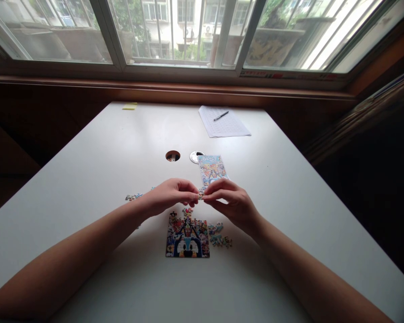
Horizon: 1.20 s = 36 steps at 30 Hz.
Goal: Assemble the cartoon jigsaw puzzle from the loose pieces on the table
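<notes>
My left hand (173, 194) and my right hand (229, 200) meet fingertip to fingertip above the white table (97, 170), both pinched on small jigsaw pieces (200, 194) held between them. Just below lies a partly joined colourful puzzle (187, 235), flat on the table. Several loose pieces (219, 235) sit at its right edge, and a few more (133, 196) lie to the left beyond my left wrist. A printed reference picture (211, 169) of the puzzle lies right behind my hands.
A round cable hole (173, 155) and its silver cap (195, 156) sit in the table's middle. A sheet of paper (227, 126) with a pen (221, 115) lies at the far edge, and a yellow sticky pad (129, 106) at far left. A window spans the back.
</notes>
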### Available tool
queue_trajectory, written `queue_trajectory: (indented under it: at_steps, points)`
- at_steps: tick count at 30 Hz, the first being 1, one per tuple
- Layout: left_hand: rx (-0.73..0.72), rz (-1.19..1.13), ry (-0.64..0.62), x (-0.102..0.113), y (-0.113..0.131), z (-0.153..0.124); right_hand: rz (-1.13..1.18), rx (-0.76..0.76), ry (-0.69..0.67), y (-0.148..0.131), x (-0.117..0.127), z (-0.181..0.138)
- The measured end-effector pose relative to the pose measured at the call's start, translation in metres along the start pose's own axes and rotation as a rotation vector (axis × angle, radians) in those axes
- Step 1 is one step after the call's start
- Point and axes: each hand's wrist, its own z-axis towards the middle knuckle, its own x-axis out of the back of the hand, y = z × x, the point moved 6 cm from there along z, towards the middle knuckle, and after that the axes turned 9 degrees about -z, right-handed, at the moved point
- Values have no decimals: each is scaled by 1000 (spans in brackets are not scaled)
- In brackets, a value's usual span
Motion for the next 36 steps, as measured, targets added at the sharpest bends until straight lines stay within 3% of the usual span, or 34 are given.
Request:
queue_trajectory:
  at_steps: [16,36]
  points:
    - [-5,-16,27,0,-2,2,-76,92,64,-10,3,0]
    - [-74,-12,110,8,4,1,-87,28,125,-4,8,2]
